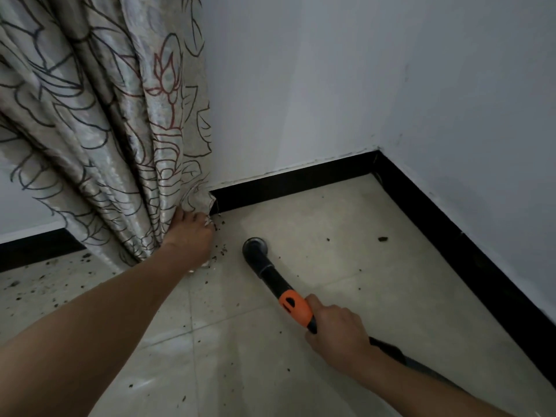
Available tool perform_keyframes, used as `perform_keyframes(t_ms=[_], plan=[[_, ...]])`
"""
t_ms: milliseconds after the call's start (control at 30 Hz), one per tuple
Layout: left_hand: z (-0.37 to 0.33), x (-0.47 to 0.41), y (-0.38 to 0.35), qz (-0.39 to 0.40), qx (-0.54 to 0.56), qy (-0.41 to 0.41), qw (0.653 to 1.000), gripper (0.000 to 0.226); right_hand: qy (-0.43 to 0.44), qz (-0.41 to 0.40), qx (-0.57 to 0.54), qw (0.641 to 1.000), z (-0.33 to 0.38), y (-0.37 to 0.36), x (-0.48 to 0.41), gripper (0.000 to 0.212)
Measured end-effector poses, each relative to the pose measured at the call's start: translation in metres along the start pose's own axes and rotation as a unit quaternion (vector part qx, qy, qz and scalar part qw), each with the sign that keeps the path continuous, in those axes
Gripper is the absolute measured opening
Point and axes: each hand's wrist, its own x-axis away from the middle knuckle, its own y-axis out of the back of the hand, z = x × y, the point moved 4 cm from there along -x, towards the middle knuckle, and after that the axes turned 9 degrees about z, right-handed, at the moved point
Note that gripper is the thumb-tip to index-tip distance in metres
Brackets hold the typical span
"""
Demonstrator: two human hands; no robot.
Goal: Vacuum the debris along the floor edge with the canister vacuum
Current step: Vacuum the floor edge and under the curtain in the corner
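Debris is lying in countless specks at left, some disappearing behind one curtain. Left grip is bunching its hem, fingertips buried in fabric. One nozzle is pointing down at the floor; right grip is clasping the wand, hose running off frame right.

The vacuum wand is a black tube with an orange collar, slanting up-left from the right hand that grips it behind the collar. Its round nozzle is low over the pale tiled floor, near the black skirting. Dark debris lies in small crumbs just left of the nozzle, one larger crumb sits well to its right, and more specks are strewn along the floor edge at far left
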Motion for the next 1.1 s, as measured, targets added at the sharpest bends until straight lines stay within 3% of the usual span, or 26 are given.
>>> perform_keyframes(t_ms=[200, 433, 733, 1100], plan=[[-0.021, 0.000, 0.018, 0.006, -0.005, -0.015, 1.000, 0.060, -0.108, -0.047, -0.021, 0.993, -0.067, 0.024, 0.018, 0.039], [-0.058, -0.001, 0.056, 0.017, -0.007, -0.027, 0.999, 0.052, -0.153, -0.038, -0.024, 0.987, -0.104, 0.012, 0.070, 0.037], [-0.082, 0.002, 0.073, -0.009, -0.035, -0.037, 0.999, 0.046, -0.285, -0.094, -0.107, 0.948, -0.186, 0.043, 0.087, 0.034], [-0.069, 0.012, 0.081, -0.006, 0.005, -0.031, 0.999, 0.052, -0.194, -0.039, -0.100, 0.975, -0.143, 0.039, 0.033, 0.037]])
